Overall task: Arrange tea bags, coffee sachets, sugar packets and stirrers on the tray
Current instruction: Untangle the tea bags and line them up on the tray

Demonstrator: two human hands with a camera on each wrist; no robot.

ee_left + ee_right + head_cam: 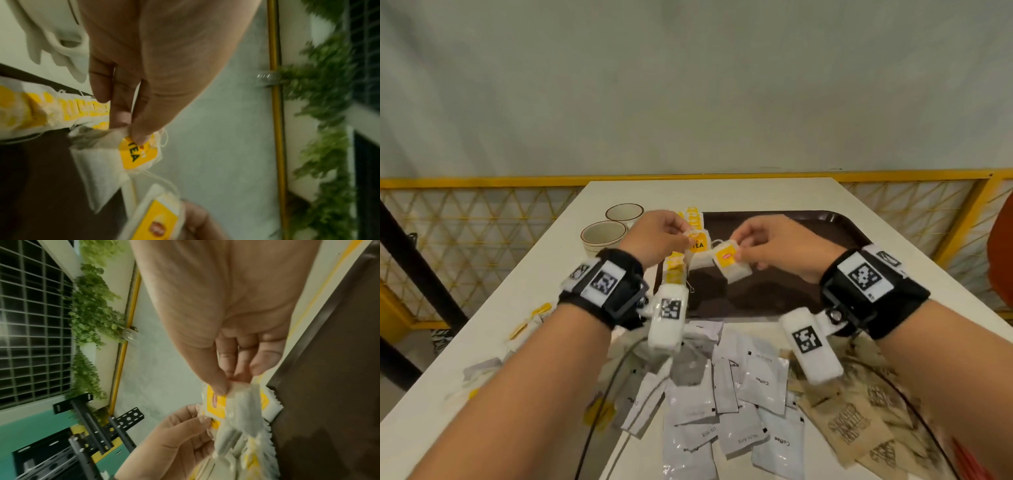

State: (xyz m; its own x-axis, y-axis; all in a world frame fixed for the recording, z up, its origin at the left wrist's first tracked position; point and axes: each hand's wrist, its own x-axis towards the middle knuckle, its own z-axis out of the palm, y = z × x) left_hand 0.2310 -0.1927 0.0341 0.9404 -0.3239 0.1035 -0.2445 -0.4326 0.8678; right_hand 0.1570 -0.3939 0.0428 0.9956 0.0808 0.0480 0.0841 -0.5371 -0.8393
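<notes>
Above the dark brown tray both hands hold tea bags in the air. My left hand pinches a white tea bag with a yellow "TEA" tag, also seen in the left wrist view. My right hand pinches a second tea bag with a yellow tag, shown close in the right wrist view. More yellow-and-white tea bags lie along the tray's left edge. White coffee sachets and brown sugar packets are heaped on the near table.
Two cream cups stand left of the tray. Loose tea bags lie on the table's left side. Red stirrers show at the bottom right corner. A yellow railing runs behind the white table.
</notes>
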